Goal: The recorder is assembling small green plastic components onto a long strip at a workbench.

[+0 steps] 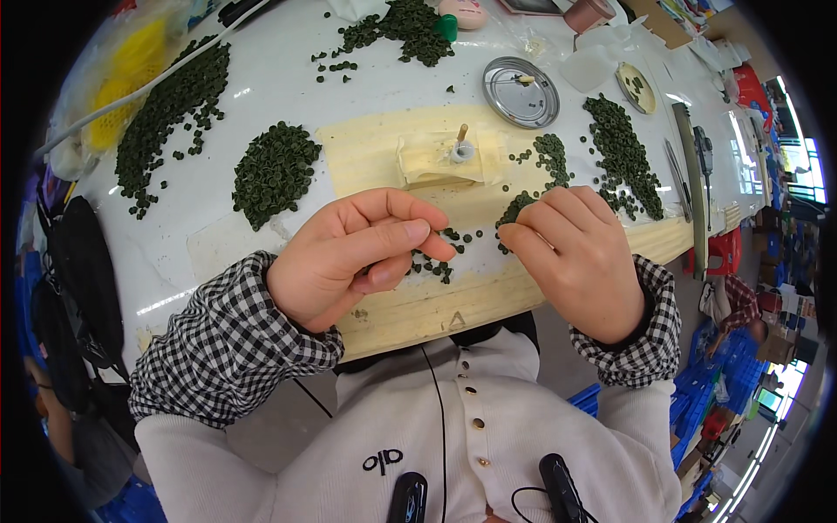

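My left hand point(356, 253) hovers over the near part of the table, its fingers curled and the thumb pressed toward the index finger. Anything between them is hidden or too small to name. My right hand point(575, 257) is bent down in a pinch, fingertips beside a small heap of dark green button-like pieces point(516, 207); what they grip does not show. Several loose green pieces point(432, 264) lie between the hands. Beyond them stands a block wrapped in cream tape point(423, 166), with a small white cup point(462, 152) holding a brown stick point(462, 132).
Larger green heaps lie at left point(277, 170), far left point(174, 113), far middle point(410, 30) and right point(621, 148). A round metal lid point(520, 91) sits behind the block. Tweezers point(678, 179) and a long green bar point(690, 187) lie along the right edge.
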The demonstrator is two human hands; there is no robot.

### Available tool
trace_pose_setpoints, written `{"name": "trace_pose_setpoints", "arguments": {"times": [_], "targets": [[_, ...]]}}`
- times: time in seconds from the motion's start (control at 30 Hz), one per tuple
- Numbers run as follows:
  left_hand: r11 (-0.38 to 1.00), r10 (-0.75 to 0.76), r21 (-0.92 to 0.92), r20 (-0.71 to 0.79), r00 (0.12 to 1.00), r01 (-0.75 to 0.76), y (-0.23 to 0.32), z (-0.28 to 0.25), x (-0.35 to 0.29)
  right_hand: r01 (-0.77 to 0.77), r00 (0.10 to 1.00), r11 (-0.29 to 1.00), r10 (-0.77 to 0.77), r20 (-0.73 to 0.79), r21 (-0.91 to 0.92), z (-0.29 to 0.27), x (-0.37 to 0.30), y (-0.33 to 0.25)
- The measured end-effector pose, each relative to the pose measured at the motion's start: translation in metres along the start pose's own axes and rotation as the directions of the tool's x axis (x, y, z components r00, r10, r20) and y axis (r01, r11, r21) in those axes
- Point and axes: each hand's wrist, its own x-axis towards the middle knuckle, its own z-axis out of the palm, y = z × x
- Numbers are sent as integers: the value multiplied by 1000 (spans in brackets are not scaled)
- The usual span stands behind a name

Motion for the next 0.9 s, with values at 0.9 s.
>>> {"name": "trace_pose_setpoints", "arguments": {"times": [0.9], "targets": [[1000, -1, 5, 20, 1000, 0, -1, -1, 1, -265, 923, 805, 371, -101, 531, 16, -11, 3]]}}
